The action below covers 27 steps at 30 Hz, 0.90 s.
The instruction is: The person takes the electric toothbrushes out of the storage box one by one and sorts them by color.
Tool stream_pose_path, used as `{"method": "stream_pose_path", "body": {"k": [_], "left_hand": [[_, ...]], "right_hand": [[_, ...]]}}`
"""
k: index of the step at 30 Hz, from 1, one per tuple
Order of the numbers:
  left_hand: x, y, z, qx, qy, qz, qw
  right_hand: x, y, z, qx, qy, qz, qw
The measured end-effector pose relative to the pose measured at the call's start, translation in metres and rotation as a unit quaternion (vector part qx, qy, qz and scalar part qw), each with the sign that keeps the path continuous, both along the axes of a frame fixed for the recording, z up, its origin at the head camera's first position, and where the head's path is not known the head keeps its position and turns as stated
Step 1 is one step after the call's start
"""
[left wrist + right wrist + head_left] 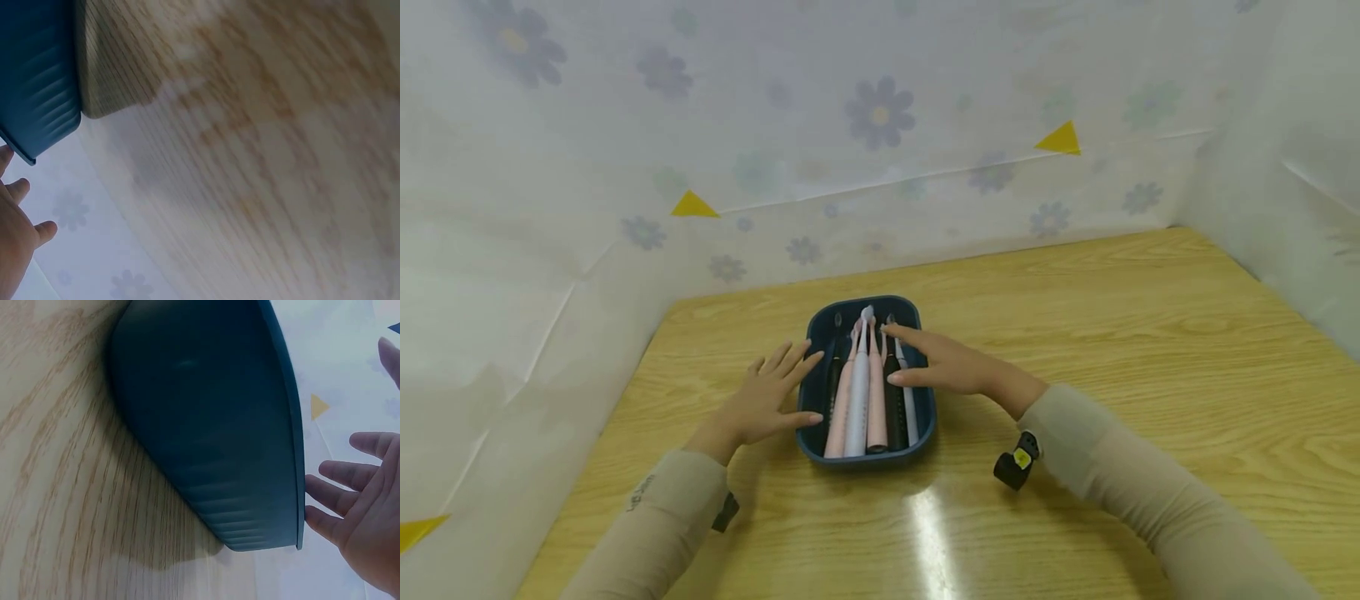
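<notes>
A dark blue plastic bin holds several electric toothbrushes lying lengthwise, heads toward the far end. Among them are a pink toothbrush, a pale blue one, black ones and a grey one. My left hand is at the bin's left side, fingers spread and fingertips by the rim. From the right, my right hand reaches across the opposite rim, its thumb and forefinger extended above the toothbrushes. Neither hand grips anything. In the right wrist view, fingertips of the right hand meet or overlap the bin's rim.
The bin stands on a wood-grain table. A white flower-print sheet hangs behind it, with yellow triangles on it, and pale sheets close off both sides. Each wrist wears a small black device, such as the right camera.
</notes>
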State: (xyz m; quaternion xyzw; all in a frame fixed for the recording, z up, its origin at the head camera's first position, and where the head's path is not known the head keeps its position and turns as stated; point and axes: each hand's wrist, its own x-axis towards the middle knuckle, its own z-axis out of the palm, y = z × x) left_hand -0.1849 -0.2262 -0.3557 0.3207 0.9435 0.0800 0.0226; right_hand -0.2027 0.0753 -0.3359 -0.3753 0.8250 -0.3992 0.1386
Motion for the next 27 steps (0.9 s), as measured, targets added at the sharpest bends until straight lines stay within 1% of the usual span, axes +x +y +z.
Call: {"method": "stream_pose_path", "body": {"k": [6,9,15,27], "left_hand": [[0.002,0.000,0.002,0.007,-0.004,-0.002,1.0000],[0.003,0.000,0.002,0.007,-0.009,-0.001,0.9999],[0.002,-0.001,0.000,0.002,-0.009,0.001,1.0000],[0.003,-0.003,-0.003,0.001,-0.010,0.000,0.9999]], "right_hand": [[-0.004,-0.008,-0.002,-0.026,-0.033,0.010,0.9991],[-0.005,-0.011,-0.001,-0.031,-0.047,0.017,0.9983],[-0.006,-0.019,0.000,-0.008,-0.064,0.013,0.9979],[-0.014,-0.031,-0.002,0.046,-0.080,0.006,0.9958]]}}
